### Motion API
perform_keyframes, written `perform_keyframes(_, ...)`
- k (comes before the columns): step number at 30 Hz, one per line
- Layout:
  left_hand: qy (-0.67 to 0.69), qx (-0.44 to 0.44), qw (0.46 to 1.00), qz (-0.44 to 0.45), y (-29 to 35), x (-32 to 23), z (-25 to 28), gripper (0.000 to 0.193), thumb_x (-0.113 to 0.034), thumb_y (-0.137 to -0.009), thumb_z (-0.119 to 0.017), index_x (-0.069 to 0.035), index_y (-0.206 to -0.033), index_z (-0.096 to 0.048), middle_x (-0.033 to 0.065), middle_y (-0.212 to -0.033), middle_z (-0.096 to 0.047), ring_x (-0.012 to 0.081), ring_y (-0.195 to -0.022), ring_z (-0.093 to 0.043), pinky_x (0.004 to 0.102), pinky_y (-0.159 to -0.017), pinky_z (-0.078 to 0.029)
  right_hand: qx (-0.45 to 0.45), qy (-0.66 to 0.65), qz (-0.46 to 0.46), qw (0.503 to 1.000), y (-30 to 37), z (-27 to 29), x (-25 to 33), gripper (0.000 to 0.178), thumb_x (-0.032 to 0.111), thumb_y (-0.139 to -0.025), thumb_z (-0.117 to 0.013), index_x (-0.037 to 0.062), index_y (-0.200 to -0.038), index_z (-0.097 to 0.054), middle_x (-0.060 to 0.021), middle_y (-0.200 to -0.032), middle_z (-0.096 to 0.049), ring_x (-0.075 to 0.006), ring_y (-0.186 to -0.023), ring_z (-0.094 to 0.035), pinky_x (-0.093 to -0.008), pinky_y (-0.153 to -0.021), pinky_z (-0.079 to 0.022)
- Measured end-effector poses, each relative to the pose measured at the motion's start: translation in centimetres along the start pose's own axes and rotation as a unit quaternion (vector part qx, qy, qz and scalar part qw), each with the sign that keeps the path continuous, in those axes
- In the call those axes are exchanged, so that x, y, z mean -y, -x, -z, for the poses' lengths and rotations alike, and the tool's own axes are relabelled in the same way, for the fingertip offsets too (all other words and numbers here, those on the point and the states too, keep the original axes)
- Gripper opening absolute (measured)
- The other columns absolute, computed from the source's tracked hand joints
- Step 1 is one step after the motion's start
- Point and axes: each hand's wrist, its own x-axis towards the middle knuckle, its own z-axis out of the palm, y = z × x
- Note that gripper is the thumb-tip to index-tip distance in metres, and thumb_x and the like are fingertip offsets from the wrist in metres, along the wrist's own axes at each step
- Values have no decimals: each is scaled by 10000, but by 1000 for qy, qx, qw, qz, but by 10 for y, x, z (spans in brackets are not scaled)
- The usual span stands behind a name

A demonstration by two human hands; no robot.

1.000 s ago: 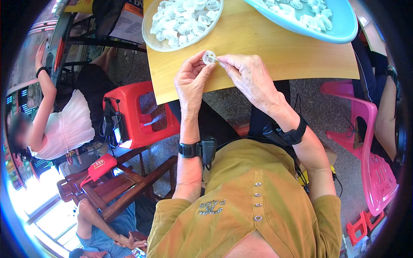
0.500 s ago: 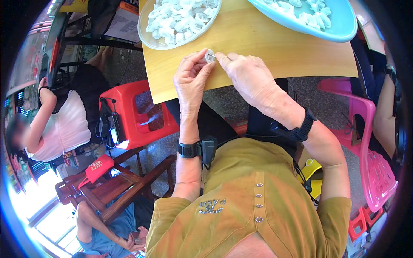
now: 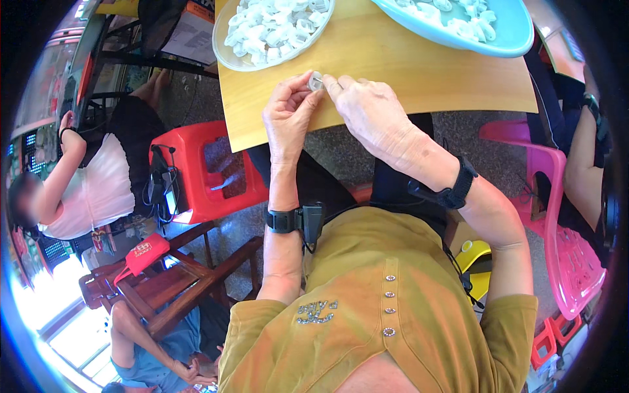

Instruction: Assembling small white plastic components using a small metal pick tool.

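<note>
1. Nearest: the wearer's mustard shirt [image 3: 357, 288]. A black band sits on each wrist; neither band touches the workpiece.
2. Left hand [image 3: 288, 114]: narrow, thumb and fingers pinching a round white piece [image 3: 315, 82] by its edge. The piece is off the surface, above the table's near part.
3. Right hand [image 3: 367, 108]: narrow, fingers drawn together at the right of the piece. It appears to grip a thin rod [image 3: 320, 80]; only a short end shows at the face of the piece, and how far it enters cannot be told.
4. Judgement on method: the left pinch should bear on the outer edge only, leaving the face clear. The rod is best held in line with the recess and pushed with light, even force; a slanted push could slip, mark the plastic or strike the left fingertips. Turning the face toward the eyes would help alignment, and working over the table would catch a dropped piece.
5. Table [image 3: 419, 85]: yellowish, wood-patterned, beneath both hands.
6. Beyond the hands, left: a clear bowl [image 3: 226, 56] heaped with white pieces.
7. Beyond the hands, right: a light-blue basin [image 3: 514, 23] with similar pieces, less heaped in the part seen.
</note>
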Motion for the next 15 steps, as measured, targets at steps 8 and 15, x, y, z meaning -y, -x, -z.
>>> perform_keyframes(8, -44, -1, 999, -17, 0, -3, 0, 347, 51, -830, -652, 46, -1168, -571, 80, -1007, -628, 115, -885, -608, 231, -833, -494, -30, -132, -41, 990, 5, -10, -9, 401, 11, -787, -542, 14, -1188, -537, -162, -833, -610, -345, -770, -624, -419, -670, -507)
perform_keyframes(15, -33, -9, 999, -7, -1, -3, -1, 334, 75, -816, -653, 32, -1143, -604, 59, -1068, -585, 91, -859, -604, 210, -792, -499, -26, -149, -39, 988, 6, -12, -11, 408, 19, -799, -531, 25, -1206, -529, -168, -834, -613, -341, -769, -631, -425, -679, -513)
